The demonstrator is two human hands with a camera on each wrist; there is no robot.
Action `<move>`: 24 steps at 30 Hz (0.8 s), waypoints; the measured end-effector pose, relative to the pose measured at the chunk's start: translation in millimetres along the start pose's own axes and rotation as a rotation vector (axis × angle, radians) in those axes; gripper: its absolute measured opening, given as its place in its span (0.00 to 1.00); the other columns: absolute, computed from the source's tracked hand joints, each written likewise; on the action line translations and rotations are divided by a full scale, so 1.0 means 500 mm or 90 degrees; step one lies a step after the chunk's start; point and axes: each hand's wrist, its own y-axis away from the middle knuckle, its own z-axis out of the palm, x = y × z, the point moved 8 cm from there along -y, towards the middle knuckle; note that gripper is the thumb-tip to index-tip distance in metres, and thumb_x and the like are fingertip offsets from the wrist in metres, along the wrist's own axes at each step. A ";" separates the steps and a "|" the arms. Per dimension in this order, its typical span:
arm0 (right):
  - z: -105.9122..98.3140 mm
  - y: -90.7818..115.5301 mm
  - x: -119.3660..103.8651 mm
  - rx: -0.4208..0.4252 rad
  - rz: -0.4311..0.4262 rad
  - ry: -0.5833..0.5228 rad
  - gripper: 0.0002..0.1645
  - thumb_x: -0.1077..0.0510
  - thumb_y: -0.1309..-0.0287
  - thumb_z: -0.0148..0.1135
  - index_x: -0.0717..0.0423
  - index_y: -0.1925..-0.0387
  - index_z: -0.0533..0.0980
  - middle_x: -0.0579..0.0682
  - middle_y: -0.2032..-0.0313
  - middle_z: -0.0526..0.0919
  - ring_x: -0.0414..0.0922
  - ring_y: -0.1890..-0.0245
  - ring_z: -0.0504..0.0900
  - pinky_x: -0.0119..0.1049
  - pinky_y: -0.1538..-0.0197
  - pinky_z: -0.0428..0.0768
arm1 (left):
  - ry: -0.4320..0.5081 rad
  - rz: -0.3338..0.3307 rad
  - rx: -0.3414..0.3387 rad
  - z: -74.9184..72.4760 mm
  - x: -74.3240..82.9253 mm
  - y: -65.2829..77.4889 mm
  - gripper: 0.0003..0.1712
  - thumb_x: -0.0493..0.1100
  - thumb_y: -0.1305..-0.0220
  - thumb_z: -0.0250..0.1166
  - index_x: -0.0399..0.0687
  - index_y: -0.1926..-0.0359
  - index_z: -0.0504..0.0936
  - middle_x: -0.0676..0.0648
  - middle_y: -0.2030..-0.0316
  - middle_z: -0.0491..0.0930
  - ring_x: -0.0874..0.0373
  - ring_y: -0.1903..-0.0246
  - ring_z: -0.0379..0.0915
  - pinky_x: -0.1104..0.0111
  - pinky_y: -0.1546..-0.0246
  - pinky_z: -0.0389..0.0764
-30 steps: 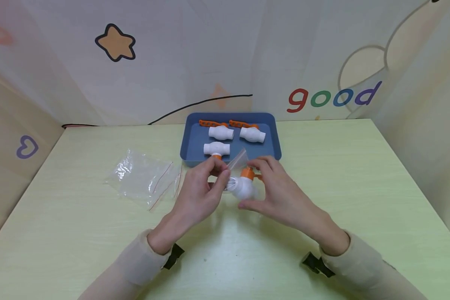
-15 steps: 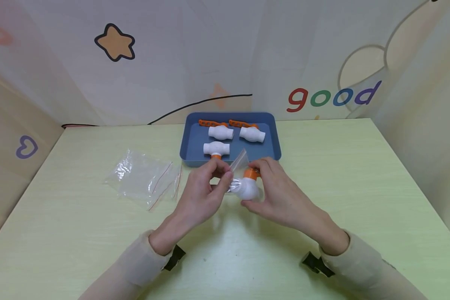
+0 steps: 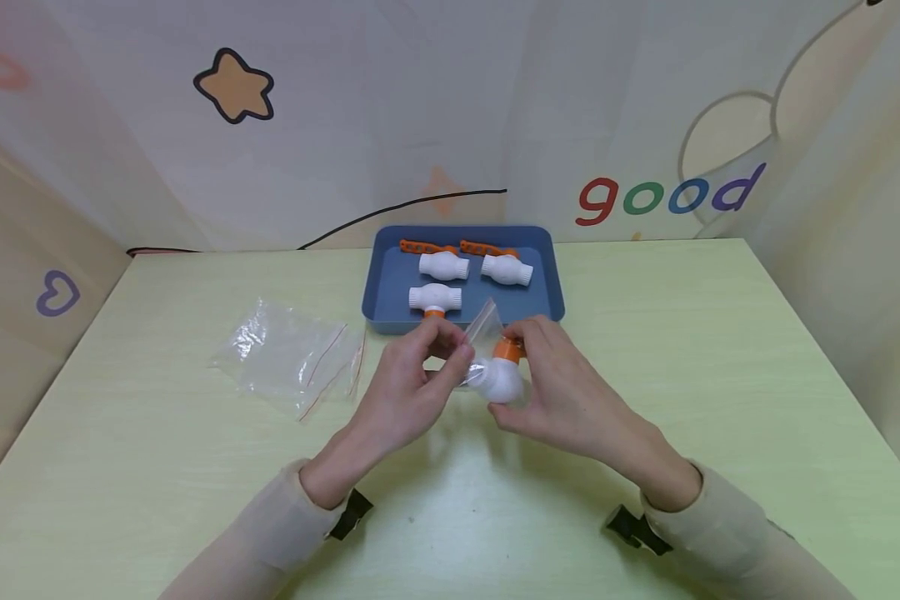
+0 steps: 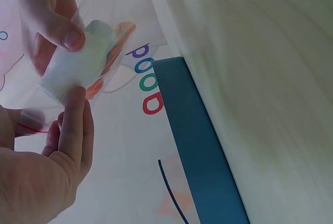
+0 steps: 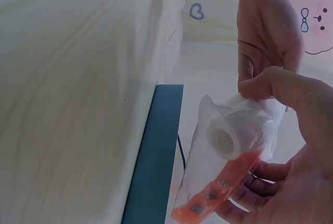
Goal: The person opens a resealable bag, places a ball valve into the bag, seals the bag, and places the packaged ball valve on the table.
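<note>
Between the hands is a white ball valve [image 3: 501, 382] with an orange handle [image 5: 223, 186], inside a clear zip bag [image 3: 484, 323]. My left hand [image 3: 401, 387] pinches the bag near its mouth, where a red zip line shows in the left wrist view; its fingertips touch the valve's end. On the other side my right hand [image 3: 566, 392] grips the valve through the plastic, thumb below and fingers by the orange cap. The bagged valve is held above the table, just in front of the blue tray [image 3: 551, 287].
In the tray lie three white ball valves with orange handles, one of them a front valve [image 3: 435, 297] partly behind my left hand. Flat clear zip bags [image 3: 285, 354] lie on the table [image 3: 157, 467] to the left. A printed curtain [image 3: 435, 108] hangs behind.
Both hands have shifted slightly right with the bagged valve. The valve has turned a little, and the right fingers now cover more of its orange part.
</note>
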 end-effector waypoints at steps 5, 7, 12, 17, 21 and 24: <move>-0.001 0.001 0.009 -0.008 0.022 -0.004 0.42 0.56 0.57 0.82 0.67 0.44 0.70 0.56 0.50 0.75 0.53 0.52 0.74 0.44 0.54 0.79 | -0.007 -0.024 -0.019 0.003 -0.002 -0.002 0.05 0.36 0.26 0.63 0.39 0.53 0.78 0.45 0.61 0.80 0.54 0.62 0.79 0.63 0.67 0.87; -0.001 0.003 0.015 -0.011 0.033 -0.006 0.41 0.56 0.57 0.82 0.67 0.44 0.70 0.56 0.50 0.75 0.53 0.52 0.74 0.44 0.53 0.79 | -0.015 -0.031 -0.023 0.003 -0.003 -0.002 0.06 0.38 0.26 0.63 0.40 0.52 0.77 0.46 0.61 0.80 0.54 0.62 0.78 0.65 0.68 0.86; -0.007 0.005 0.028 -0.012 0.051 -0.003 0.40 0.57 0.55 0.80 0.67 0.44 0.71 0.57 0.50 0.75 0.53 0.52 0.74 0.46 0.53 0.80 | -0.032 -0.047 -0.023 0.001 -0.005 -0.001 0.07 0.41 0.25 0.63 0.44 0.51 0.77 0.49 0.61 0.80 0.57 0.61 0.78 0.65 0.68 0.84; -0.017 0.003 0.048 -0.016 0.076 -0.002 0.39 0.57 0.55 0.80 0.68 0.44 0.70 0.58 0.51 0.75 0.54 0.53 0.75 0.47 0.53 0.81 | -0.049 -0.045 -0.021 -0.001 -0.009 -0.002 0.08 0.44 0.24 0.62 0.45 0.51 0.77 0.51 0.62 0.79 0.59 0.60 0.78 0.63 0.65 0.84; -0.028 0.001 0.072 -0.018 0.118 0.001 0.40 0.57 0.54 0.80 0.70 0.43 0.70 0.59 0.51 0.75 0.55 0.53 0.75 0.49 0.54 0.81 | -0.066 -0.040 -0.023 -0.005 -0.010 -0.003 0.08 0.44 0.24 0.62 0.45 0.51 0.77 0.51 0.62 0.79 0.59 0.61 0.77 0.60 0.63 0.85; -0.036 0.002 0.092 -0.026 0.154 0.001 0.41 0.56 0.54 0.79 0.71 0.42 0.70 0.60 0.51 0.75 0.56 0.54 0.75 0.49 0.54 0.81 | -0.075 -0.039 -0.026 -0.009 -0.011 -0.004 0.08 0.44 0.24 0.62 0.46 0.51 0.77 0.51 0.62 0.79 0.59 0.61 0.77 0.58 0.62 0.85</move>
